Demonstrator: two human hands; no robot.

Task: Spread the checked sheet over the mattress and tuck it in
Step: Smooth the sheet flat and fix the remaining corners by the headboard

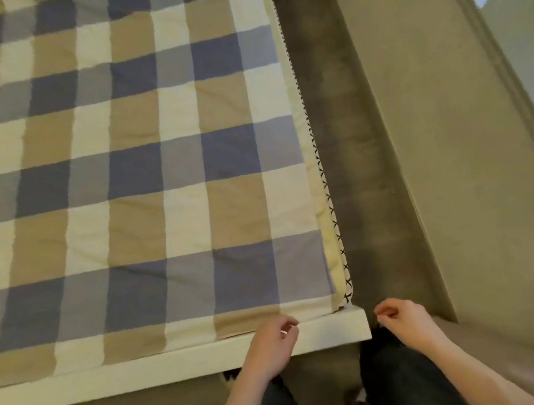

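The checked sheet [123, 175], in blue, tan and white squares, lies flat over the mattress and fills most of the view. A pale yellow mattress edge [326, 214] with black cross-stitch trim shows along its right side. The white bed frame [145, 369] runs along the near edge. My left hand [273, 343] hovers over the frame's near right corner, fingers curled, holding nothing. My right hand [403, 320] is just off the corner over the floor, fingers loosely curled and empty.
A narrow strip of brown floor [348, 155] runs between the bed and a beige wall [457, 139] on the right. My dark-trousered legs [407, 386] stand at the bed's near right corner. A window's light shows at the top right.
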